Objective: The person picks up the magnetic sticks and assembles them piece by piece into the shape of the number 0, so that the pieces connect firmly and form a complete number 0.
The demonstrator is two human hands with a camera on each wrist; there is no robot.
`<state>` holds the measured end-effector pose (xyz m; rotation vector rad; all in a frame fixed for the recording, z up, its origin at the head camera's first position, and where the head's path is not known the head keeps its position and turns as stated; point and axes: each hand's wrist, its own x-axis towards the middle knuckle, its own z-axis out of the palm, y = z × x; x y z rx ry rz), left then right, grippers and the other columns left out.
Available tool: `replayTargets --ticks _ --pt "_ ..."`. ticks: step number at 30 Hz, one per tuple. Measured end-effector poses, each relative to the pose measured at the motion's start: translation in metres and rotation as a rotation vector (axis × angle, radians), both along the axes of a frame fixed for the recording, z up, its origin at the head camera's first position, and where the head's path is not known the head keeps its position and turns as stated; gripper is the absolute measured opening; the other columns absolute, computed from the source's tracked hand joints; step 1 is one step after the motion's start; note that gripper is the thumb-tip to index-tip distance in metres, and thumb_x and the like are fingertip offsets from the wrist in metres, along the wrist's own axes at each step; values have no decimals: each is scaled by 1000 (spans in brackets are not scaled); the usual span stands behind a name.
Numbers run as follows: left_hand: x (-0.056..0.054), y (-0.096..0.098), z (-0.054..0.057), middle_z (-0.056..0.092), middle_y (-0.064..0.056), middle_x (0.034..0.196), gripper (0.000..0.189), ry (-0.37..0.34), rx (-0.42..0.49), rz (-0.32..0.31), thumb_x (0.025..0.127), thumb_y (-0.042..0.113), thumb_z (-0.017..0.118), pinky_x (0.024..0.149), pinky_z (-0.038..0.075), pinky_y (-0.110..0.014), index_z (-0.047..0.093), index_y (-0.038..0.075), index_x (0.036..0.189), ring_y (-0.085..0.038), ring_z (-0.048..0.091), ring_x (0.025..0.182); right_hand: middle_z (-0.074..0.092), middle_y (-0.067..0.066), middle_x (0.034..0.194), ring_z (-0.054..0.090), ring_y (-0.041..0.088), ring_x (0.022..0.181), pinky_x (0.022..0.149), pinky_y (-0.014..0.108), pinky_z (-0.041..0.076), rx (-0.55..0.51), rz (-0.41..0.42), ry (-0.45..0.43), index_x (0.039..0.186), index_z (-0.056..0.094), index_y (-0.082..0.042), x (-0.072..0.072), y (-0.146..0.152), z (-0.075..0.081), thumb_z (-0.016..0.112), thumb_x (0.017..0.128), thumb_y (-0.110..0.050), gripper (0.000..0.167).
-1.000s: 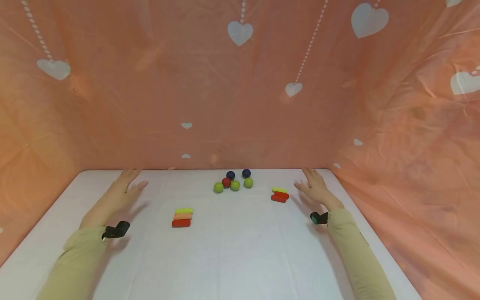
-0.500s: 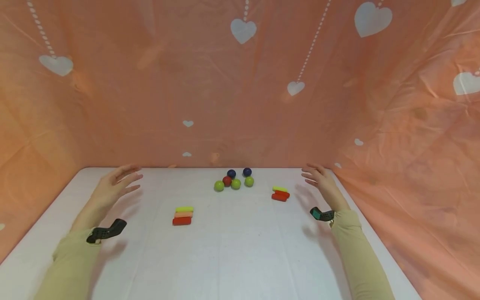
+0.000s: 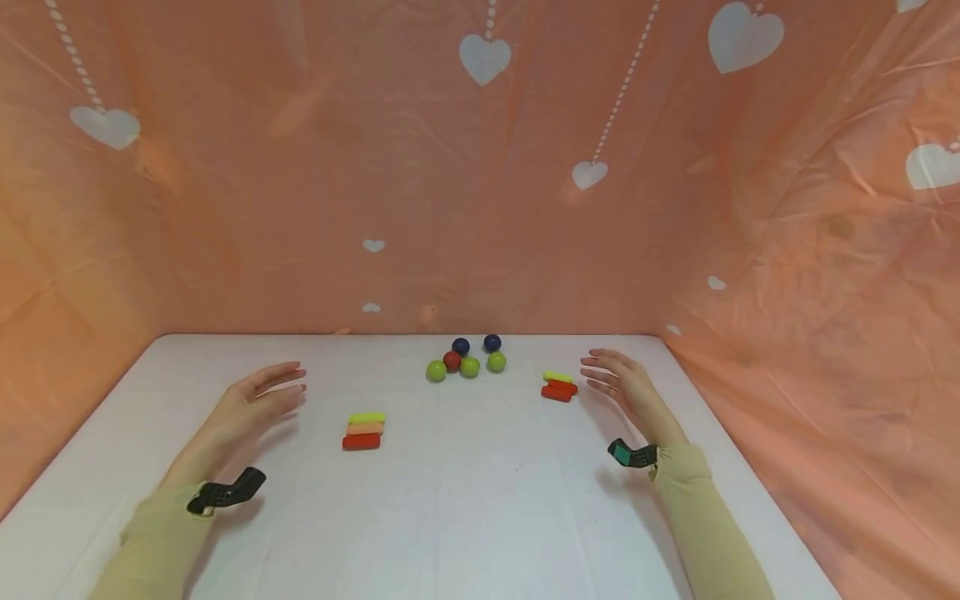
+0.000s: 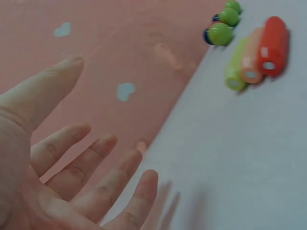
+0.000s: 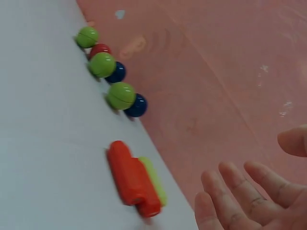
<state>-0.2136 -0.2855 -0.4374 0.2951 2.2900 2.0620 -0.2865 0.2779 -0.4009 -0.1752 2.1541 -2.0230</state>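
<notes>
My left hand [image 3: 242, 414] hovers over the left side of the table, palm turned inward and fingers relaxed, holding nothing. To its right lie three short rods side by side: yellow-green [image 3: 367, 417], peach [image 3: 365, 428] and red [image 4: 273, 46]. Across the table my right hand [image 3: 630, 390] also hovers with loose fingers and touches nothing. Just left of its fingertips rests another group of rods, two red [image 5: 125, 172] and one yellow-green [image 3: 558, 377]. In both wrist views a gap separates the fingers from the rods.
Several glossy balls cluster near the far table edge: green [image 3: 437, 371], red [image 3: 452, 361] and dark blue [image 3: 492, 342]. A white cloth covers the table [image 3: 450, 500]. Behind it hangs an orange curtain [image 3: 420, 192] with white hearts, which also closes both sides.
Both hands have turned palms inward from a spread, forward-pointing pose. Over the last half second they have come nearer to me and toward the middle. The rods and balls stay put.
</notes>
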Motion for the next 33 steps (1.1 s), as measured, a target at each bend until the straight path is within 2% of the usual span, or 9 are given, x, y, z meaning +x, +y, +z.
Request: replayTargets --ticks 2,6,8,12,17,19,24,29,33 --pt "0 5 -4 36 -19 146 61 -27 -47 1 96 19 60 90 49 -25 30 5 147 -15 53 118 37 25 142 39 40 129 108 48 31 0 14 -8 142 31 5 2 -3 -4 41 104 -29 52" --pt "-4 15 -9 38 -18 146 67 -63 -141 -30 94 28 63 91 48 -25 30 6 148 -14 53 119 40 24 140 42 40 127 108 50 31 -8 34 -6 142 32 4 5 -8 -11 41 104 -28 51" --pt "-6 20 -11 41 -17 144 66 -62 -176 -59 92 29 65 94 46 -30 33 6 146 -19 51 121 41 23 140 44 39 126 107 49 32 -12 47 4 141 35 2 6 -11 -13 42 104 -28 49" --pt "-12 29 -13 47 -19 139 62 0 -262 -104 90 28 68 100 41 -48 43 4 141 -33 50 122 43 21 140 45 36 126 106 48 35 -15 77 19 140 39 -2 9 -18 -15 44 103 -28 45" --pt "-18 40 -11 50 -15 137 61 -10 -286 -156 86 27 72 101 35 -57 48 6 138 -33 51 121 43 22 139 45 38 126 106 49 34 -46 104 14 137 42 -1 7 -30 -15 46 103 -25 42" --pt "-21 44 -10 52 -14 136 61 -20 -288 -171 85 26 73 101 36 -57 49 6 137 -32 51 121 42 25 139 43 41 126 107 50 33 -80 117 8 137 41 2 5 -37 -14 47 102 -21 42" --pt "-25 51 -9 56 -15 131 55 26 -330 -193 86 20 73 97 44 -48 52 3 133 -33 54 116 41 30 138 39 47 127 107 52 31 -135 141 -23 140 36 8 -2 -55 -12 48 101 -15 46" --pt "-29 54 -12 62 -15 121 43 93 -388 -216 87 11 70 88 49 -31 57 1 127 -31 58 108 45 28 137 42 44 126 106 52 32 -111 148 -31 139 39 6 -8 -69 -12 50 100 -15 45" --pt "-30 57 -12 65 -12 115 39 121 -431 -224 88 13 70 85 49 -28 60 1 124 -27 59 102 46 26 137 44 40 126 107 52 31 -53 185 -5 138 43 2 -9 -77 -13 49 101 -20 43"
